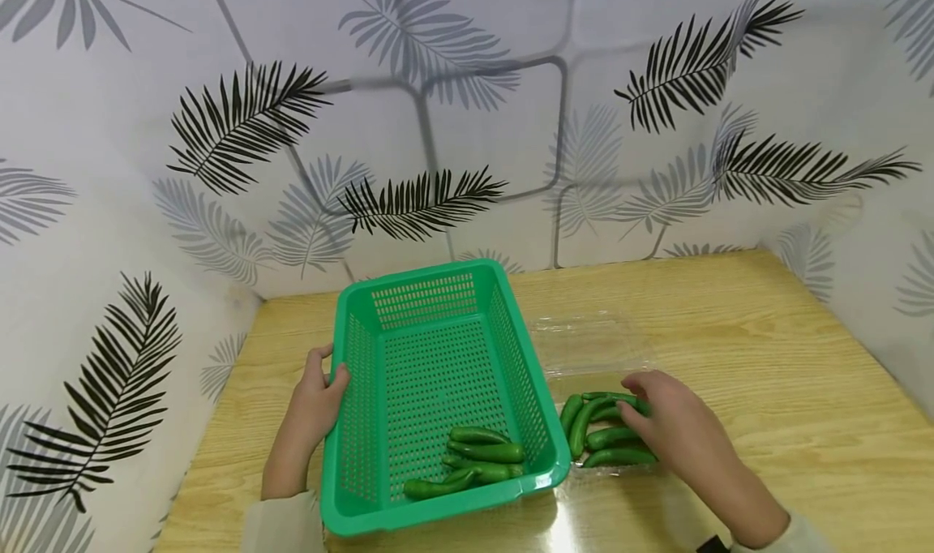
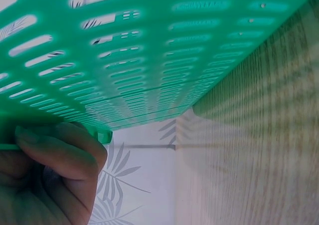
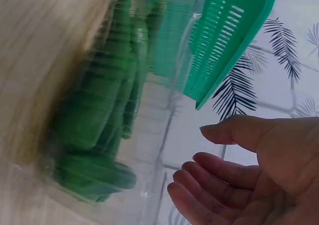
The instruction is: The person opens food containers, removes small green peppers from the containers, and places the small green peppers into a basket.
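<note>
The person's left hand [image 1: 317, 395] holds the rim of a green rectangular plastic basket with slotted walls and a perforated floor [image 1: 438, 375]; its grip is clamped there, thumb and curled fingers closed on the edge at the basket's left long side; inside, several long glossy green peppers [image 1: 487, 452] lie in a loose group at the end nearer the person, toward the right corner, with the rest of the basket's floor bare.

Just beside the basket's right side stands a clear see-through plastic container [image 3: 149, 150]; more green peppers [image 1: 584, 427] lie in it, some side by side, some crossing others; a clear plastic panel [image 1: 591, 344] lies just beyond it, though whether the two are joined I cannot tell.

The right hand [image 1: 682, 419] is at the container's right side, near the peppers there; its grip is apart, thumb spread from gently bent fingers, with nothing between them.

The container stands on a pale wood-grain tabletop [image 1: 766, 358]; behind it rises a white wall covering printed with black and grey fronds [image 1: 511, 131]; a light-coloured sleeve [image 1: 284, 525] shows at the left wrist.
</note>
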The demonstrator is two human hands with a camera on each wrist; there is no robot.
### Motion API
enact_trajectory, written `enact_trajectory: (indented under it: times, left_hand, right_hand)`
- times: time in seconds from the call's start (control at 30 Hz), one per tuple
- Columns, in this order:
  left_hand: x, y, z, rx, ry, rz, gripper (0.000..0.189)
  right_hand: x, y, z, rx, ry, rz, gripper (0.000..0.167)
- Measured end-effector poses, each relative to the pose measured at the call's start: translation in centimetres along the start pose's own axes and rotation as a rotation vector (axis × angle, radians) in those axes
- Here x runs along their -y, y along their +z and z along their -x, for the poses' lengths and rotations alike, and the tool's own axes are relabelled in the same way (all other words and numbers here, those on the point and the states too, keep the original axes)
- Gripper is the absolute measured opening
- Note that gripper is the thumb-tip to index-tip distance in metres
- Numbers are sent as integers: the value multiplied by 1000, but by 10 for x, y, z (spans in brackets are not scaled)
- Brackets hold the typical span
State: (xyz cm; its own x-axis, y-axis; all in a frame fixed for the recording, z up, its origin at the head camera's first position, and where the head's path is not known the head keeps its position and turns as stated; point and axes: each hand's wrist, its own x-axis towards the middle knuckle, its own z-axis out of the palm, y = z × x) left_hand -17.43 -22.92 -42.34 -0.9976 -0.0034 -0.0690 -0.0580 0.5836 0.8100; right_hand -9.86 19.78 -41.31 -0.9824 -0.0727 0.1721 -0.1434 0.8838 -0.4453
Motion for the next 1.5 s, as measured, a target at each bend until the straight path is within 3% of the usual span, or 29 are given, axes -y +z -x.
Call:
enact_trajectory:
  times: [0.63, 0.77, 1.03, 1.3, 1.5]
  left_hand:
    - [0, 1, 0, -4, 3, -16, 51]
    - [1, 1, 0, -4, 4, -10, 51]
    - [0, 0, 0, -5, 4, -5, 52]
    - [-2, 0, 1, -4, -7, -6, 52]
    - [-3, 0, 1, -7, -9, -9, 51]
  right_hand:
    - [-15, 8, 11, 146, 98, 120, 26]
    - [-13, 10, 12, 149, 109, 148, 23]
    - [-11, 17, 13, 68, 76, 200, 10]
    - [-12, 17, 12, 94, 92, 171, 12]
    - [-12, 20, 11, 86, 83, 143, 25]
